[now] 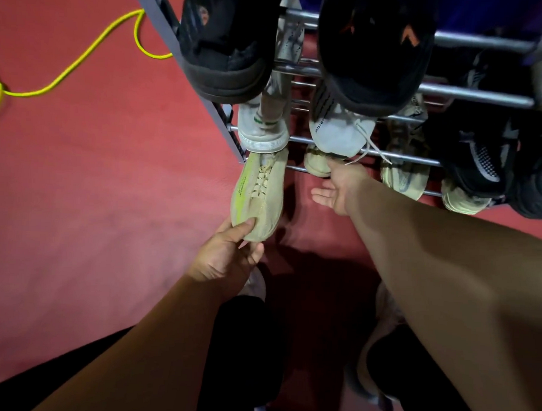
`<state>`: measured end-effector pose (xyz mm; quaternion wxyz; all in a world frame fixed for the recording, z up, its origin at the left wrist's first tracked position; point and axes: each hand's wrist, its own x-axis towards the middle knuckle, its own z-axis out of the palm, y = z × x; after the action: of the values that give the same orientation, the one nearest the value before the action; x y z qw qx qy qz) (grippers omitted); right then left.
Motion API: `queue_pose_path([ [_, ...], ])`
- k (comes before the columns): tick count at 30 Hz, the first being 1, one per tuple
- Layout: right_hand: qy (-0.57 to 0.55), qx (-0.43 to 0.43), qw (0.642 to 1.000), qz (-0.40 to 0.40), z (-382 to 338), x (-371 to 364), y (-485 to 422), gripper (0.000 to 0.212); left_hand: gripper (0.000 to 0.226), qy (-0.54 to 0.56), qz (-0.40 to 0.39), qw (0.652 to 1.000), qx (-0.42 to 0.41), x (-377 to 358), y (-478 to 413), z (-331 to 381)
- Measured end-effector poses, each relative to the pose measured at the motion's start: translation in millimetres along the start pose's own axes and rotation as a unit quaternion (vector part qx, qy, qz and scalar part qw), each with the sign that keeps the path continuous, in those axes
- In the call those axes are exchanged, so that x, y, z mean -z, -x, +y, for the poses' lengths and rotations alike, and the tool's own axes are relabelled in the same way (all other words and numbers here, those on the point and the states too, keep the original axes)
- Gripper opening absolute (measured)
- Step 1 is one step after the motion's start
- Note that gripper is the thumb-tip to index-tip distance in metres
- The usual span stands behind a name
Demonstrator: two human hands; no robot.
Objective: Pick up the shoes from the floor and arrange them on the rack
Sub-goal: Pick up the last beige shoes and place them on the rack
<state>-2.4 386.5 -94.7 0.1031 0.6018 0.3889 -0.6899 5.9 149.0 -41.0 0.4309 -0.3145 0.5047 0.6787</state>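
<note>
Easing the beige sneaker (257, 195) into the rack's (399, 156) bottom tier

Left hand (230, 250) pinches its near end. Push straight and level, alongside its mate (315, 165), which the right hand (338, 189) steadies with flat fingers, thumb splayed.

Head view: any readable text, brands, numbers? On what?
Dark print along the neon stripe of the beige shoe held by the left hand: too blurred to read.
Dark lettering on the side of the white sneaker on the rack: too small and blurred to read.
No other text, numbers or signs can be made out.
</note>
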Motion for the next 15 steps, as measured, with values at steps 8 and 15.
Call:
queue_pose_path([
  [8, -0.049, 0.027, 0.998, 0.036, 4, -4, -6, 0.03, 0.043, -0.027, -0.012, 1.0, -0.001, 3, -4, 1],
  [15, -0.065, 0.051, 0.996, 0.043, 20, 1, -4, 0.03, 0.041, -0.019, -0.01, 1.0, -0.003, 6, -4, -2],
])
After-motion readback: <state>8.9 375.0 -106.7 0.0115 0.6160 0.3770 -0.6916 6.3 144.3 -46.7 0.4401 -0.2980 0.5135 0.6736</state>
